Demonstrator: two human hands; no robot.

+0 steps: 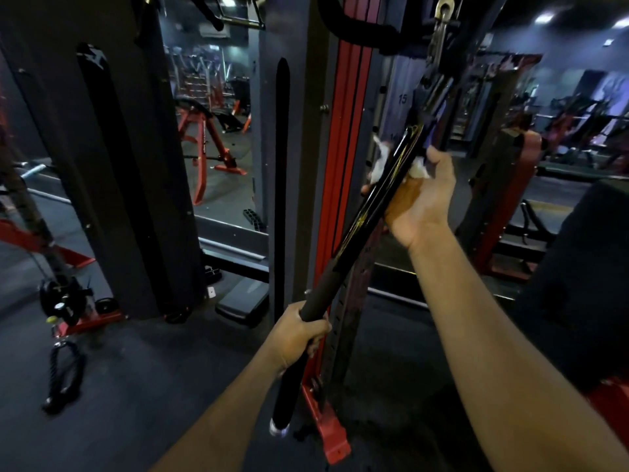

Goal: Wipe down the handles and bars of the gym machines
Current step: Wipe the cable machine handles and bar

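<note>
Left hand grips glossy black bar (tilted); right hand holds white cloth against it.

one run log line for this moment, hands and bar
left hand: grips bar at lower foam grip | right hand: presses white cloth round upper bar | bar: tilted, hung from clip | step: wiping

We see the white cloth mostly hidden behind the bar, whose upper end blurs near the clip.
</note>
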